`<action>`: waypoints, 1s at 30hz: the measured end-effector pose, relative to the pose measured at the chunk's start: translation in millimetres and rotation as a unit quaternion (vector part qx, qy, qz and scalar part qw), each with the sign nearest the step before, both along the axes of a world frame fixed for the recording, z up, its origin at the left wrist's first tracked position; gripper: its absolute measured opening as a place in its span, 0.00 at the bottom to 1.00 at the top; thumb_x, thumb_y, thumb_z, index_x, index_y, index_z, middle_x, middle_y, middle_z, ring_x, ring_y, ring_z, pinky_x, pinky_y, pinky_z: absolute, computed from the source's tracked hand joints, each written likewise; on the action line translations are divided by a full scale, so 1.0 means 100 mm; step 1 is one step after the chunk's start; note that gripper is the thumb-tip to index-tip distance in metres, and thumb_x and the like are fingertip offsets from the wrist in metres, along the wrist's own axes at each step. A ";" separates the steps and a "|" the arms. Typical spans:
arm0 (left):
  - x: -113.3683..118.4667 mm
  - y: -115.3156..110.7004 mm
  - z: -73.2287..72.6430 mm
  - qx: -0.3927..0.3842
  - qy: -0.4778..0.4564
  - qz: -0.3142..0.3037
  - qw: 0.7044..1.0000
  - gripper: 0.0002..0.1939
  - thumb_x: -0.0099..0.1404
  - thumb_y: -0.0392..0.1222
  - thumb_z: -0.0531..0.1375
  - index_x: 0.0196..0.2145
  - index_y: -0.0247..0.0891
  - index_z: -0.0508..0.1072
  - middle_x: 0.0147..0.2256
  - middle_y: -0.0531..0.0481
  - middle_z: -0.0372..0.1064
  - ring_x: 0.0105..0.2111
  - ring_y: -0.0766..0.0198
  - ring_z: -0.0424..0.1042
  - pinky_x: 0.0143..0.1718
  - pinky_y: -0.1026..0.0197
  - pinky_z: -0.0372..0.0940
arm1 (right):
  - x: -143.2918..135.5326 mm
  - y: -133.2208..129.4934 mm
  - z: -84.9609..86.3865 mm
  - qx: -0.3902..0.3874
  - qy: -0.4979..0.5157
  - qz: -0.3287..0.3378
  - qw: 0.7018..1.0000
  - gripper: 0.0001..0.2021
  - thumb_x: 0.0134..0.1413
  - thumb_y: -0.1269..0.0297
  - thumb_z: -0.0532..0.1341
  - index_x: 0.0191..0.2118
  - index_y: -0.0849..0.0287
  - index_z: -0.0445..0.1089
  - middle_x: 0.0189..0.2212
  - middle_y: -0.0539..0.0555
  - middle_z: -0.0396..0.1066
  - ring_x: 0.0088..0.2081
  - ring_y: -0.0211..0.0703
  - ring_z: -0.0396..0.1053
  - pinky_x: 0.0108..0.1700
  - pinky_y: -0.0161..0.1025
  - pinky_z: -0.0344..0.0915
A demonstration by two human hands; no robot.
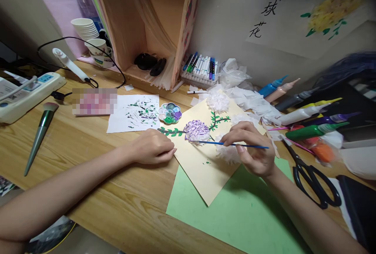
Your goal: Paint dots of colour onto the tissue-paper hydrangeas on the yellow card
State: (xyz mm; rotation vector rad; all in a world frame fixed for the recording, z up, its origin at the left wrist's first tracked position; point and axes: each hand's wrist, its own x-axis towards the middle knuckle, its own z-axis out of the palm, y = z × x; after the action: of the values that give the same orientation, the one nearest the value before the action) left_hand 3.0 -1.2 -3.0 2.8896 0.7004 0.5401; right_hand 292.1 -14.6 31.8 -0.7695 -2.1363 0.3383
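My right hand (249, 148) is closed round a thin blue paintbrush (226, 143). The brush's tip meets the lower edge of a white paper flower with purple petals (197, 130). That flower lies on a cream sheet (205, 179) with green painted leaves and dark stems. More white paper flowers (217, 101) sit on the same sheet, one partly hidden behind my right hand. My left hand (153, 147) rests with curled fingers at the sheet's left edge; what is in it, if anything, is hidden. Just beyond stands a flower-shaped paint palette (170, 113) with green, purple and white wells.
Green paper (235, 216) lies under the cream sheet. Paint-smeared white paper (133, 113) is left of the palette. Black scissors (315, 179) and several paint bottles (317, 130) lie at right. A wooden box (147, 30), markers (201, 68) and a makeup brush (41, 138) stand or lie around.
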 end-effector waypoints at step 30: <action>0.00 0.01 0.02 0.004 0.000 0.003 1.000 0.18 0.65 0.38 0.50 0.18 0.38 0.60 0.16 0.56 0.58 0.17 0.68 0.56 0.21 0.59 0.45 | 0.05 0.03 0.01 0.011 0.024 -0.024 0.999 0.09 0.51 0.72 0.52 0.32 0.55 0.69 0.27 0.52 0.73 0.32 0.44 0.64 0.35 0.44 0.61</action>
State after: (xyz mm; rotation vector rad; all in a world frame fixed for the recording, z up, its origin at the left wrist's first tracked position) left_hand 3.5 -0.6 -1.4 2.8957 0.7100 0.5457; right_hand 296.9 -11.7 32.9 -0.7905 -2.0700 0.3051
